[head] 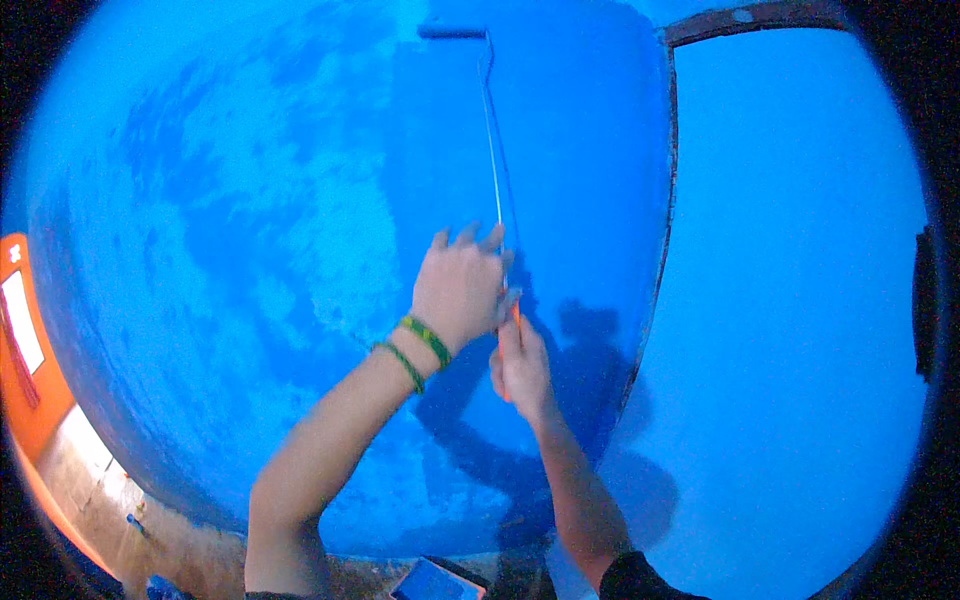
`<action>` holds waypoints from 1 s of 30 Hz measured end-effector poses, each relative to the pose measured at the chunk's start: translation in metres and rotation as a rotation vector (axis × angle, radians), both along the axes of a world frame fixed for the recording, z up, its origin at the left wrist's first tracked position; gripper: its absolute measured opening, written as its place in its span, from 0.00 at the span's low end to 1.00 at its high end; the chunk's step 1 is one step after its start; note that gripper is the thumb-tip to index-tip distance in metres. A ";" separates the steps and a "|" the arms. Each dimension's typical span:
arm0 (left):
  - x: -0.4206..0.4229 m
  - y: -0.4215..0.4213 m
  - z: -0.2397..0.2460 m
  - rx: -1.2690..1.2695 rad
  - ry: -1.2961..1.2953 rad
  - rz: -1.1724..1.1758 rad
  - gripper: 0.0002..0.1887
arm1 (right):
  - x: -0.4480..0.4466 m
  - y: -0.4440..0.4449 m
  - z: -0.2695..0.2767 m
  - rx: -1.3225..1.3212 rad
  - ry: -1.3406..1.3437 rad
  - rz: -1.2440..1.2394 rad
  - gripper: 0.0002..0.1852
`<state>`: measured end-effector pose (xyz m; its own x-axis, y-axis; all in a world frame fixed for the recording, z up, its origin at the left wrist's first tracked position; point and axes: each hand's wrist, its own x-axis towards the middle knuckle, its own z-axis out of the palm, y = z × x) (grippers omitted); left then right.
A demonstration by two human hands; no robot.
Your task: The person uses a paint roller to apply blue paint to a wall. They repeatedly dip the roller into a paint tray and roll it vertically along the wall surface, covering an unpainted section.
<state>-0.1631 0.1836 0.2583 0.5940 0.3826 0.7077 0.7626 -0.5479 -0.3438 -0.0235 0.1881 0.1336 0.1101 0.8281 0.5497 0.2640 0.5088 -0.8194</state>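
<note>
My right hand (pixel 527 371) is closed around the orange handle (pixel 515 319) of a paint roller. From the handle a thin metal rod (pixel 493 150) runs up to the roller sleeve (pixel 452 32), which lies sideways against the blue wall (pixel 450 150) near the top of the view. My left hand (pixel 461 285), with green bracelets (pixel 426 341) on its wrist, is beside the rod just above my right hand. Its fingers are spread and slightly blurred; the thumb is close to the handle's upper end, and contact is unclear.
Patchy lighter blue wall (pixel 345 225) lies left of an even darker blue strip. A dark-edged frame (pixel 670 150) borders a light blue panel (pixel 787 300) on the right. Low down are a blue paint tray (pixel 437 581) and the floor (pixel 97 510); an orange surface (pixel 37 420) is far left.
</note>
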 end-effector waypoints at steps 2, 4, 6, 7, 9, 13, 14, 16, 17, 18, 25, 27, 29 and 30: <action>0.003 0.014 0.027 0.068 -0.061 -0.044 0.25 | 0.008 0.009 0.038 -0.068 0.168 0.109 0.23; 0.005 0.027 0.044 0.093 -0.125 -0.082 0.24 | 0.010 0.014 0.064 0.024 0.227 0.207 0.25; 0.007 0.035 0.041 0.124 -0.140 -0.086 0.24 | 0.012 0.014 0.065 -0.041 0.183 0.145 0.23; 0.008 0.035 0.031 0.132 -0.123 -0.068 0.24 | 0.011 0.013 0.056 0.038 0.151 0.185 0.23; 0.008 0.034 0.003 0.104 -0.098 -0.061 0.25 | 0.010 0.010 0.023 -0.074 0.202 0.112 0.22; 0.005 0.019 -0.066 -0.016 -0.099 -0.135 0.29 | 0.006 0.001 -0.050 0.120 0.001 -0.047 0.19; 0.003 0.016 -0.077 -0.067 -0.095 -0.142 0.30 | 0.003 -0.004 -0.061 0.112 0.025 -0.055 0.19; -0.008 0.008 -0.090 -0.030 -0.159 -0.201 0.32 | -0.006 -0.012 -0.066 0.055 0.060 -0.058 0.18; -0.014 0.007 -0.092 -0.034 -0.184 -0.218 0.33 | -0.010 -0.018 -0.066 0.001 0.070 -0.048 0.18; -0.021 0.007 -0.091 -0.007 -0.213 -0.229 0.33 | -0.016 -0.022 -0.063 -0.055 0.084 -0.038 0.17; -0.042 0.034 -0.053 0.029 -0.244 -0.236 0.29 | -0.044 0.009 -0.022 0.180 -0.032 -0.116 0.21; -0.045 0.050 -0.024 0.065 -0.231 -0.220 0.28 | -0.052 0.028 0.005 0.271 -0.147 -0.259 0.22; -0.049 0.068 0.011 0.107 -0.241 -0.231 0.28 | -0.060 0.044 0.044 0.217 0.051 -0.130 0.23; -0.053 0.076 0.033 0.127 -0.256 -0.246 0.28 | -0.065 0.051 0.069 0.207 0.060 -0.110 0.23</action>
<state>-0.2162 0.2591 0.2917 0.4545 0.1504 0.8780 0.6838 -0.6906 -0.2357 -0.0881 0.2390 0.2026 0.2305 0.6798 0.6962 0.2813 0.6384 -0.7165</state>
